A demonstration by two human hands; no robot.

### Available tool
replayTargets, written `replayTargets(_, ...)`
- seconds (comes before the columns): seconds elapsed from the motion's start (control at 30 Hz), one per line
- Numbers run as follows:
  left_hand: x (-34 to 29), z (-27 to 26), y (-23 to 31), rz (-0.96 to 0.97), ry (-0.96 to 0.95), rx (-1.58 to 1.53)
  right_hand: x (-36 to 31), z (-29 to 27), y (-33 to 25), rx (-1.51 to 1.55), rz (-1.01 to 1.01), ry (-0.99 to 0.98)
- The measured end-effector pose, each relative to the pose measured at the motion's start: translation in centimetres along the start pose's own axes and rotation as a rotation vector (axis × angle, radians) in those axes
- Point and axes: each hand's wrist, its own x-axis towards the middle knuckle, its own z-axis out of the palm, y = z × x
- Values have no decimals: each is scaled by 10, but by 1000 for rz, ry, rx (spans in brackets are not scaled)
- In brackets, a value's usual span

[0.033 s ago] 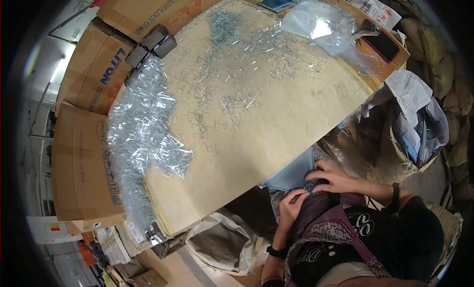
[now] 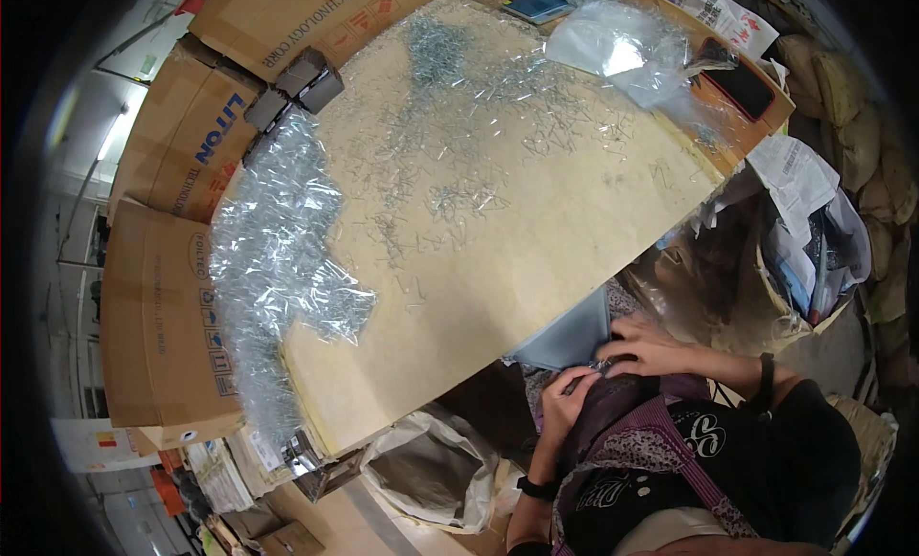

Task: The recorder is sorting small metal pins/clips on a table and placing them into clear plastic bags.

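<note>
Near the table's front edge, my left hand [image 2: 565,399] is closed in a pinch over my lap. A small dark, shiny piece [image 2: 601,366] shows at its fingertips, too small to name. My right hand [image 2: 647,347] is curled at the same spot, thumb and forefinger around that piece; its back is slightly blurred. Just beyond the fingers, a grey-blue tray [image 2: 567,334] leans at the table edge. Many thin bent metal wire pieces [image 2: 467,200] lie scattered over the wooden tabletop [image 2: 536,259], with a denser heap [image 2: 436,54] at the far side.
Shiny wire pieces form a thick bank [image 2: 278,226] along the left edge, before cardboard boxes [image 2: 158,312]. Clear plastic bags [image 2: 613,49] and a phone [image 2: 742,87] lie far right. An open sack [image 2: 426,470] stands below the table, a paper-filled bin [image 2: 814,259] at right.
My right hand's fingers have shifted slightly, the forefinger closing down toward the left fingertips. My left hand and the tray stay in place.
</note>
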Motion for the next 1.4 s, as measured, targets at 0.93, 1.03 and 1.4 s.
replayTargets(0.93, -3, -7, 38, 28, -6, 122, 9, -2, -19, 397, -94, 81)
replayTargets(1.03, 6, -8, 73, 123, 126, -118, 30, -17, -23, 368, -170, 98)
replayTargets(1.4, 71, -109, 118, 324, 325, 199, 177, -84, -72, 28, -523, 330)
